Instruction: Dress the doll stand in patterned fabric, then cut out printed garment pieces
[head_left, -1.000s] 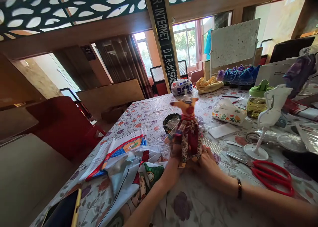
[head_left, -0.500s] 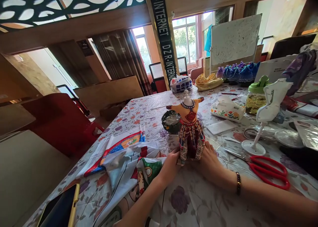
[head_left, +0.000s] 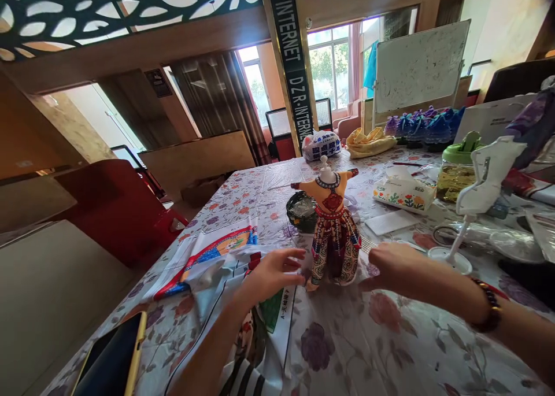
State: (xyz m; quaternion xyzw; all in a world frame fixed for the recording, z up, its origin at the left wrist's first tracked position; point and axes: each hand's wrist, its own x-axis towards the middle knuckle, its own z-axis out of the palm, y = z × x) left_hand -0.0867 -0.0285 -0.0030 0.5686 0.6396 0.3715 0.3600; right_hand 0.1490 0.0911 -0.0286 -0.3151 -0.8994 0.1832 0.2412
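Just right of centre in the frame, the doll (head_left: 330, 195) stands upright; my left hand (head_left: 272, 273) and right hand (head_left: 393, 266) flank it, released and empty. I judge it light, stiff under soft clothes (head_left: 321, 260), easily tipped; I'd grasp its waist (head_left: 332, 214).

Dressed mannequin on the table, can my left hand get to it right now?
Likely yes: your left hand is open beside the dressed mannequin, with nothing visible between them.
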